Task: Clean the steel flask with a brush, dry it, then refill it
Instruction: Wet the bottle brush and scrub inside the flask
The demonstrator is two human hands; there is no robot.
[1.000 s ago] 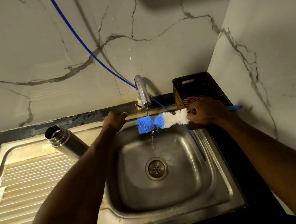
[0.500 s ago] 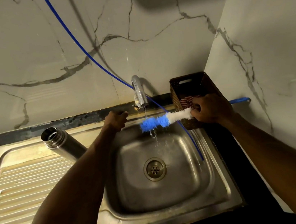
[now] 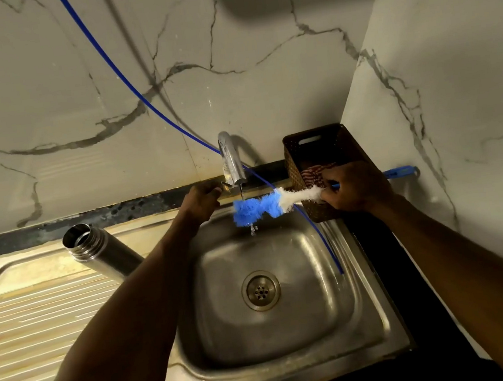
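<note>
The brush [image 3: 265, 207] is gripped at its white bristle end by the right hand [image 3: 355, 187] and held level under the tap [image 3: 232, 164], where a thin stream wets the blue tip. The left hand [image 3: 202, 201] is at the tap handle; whether it is gripped cannot be told. The steel flask [image 3: 98, 250] is propped uncapped on the sink [image 3: 34, 302] drainboard, well apart from the brush. The brush would best be turned so all bristles are soaked, with the flow kept gentle to limit splashing.
</note>
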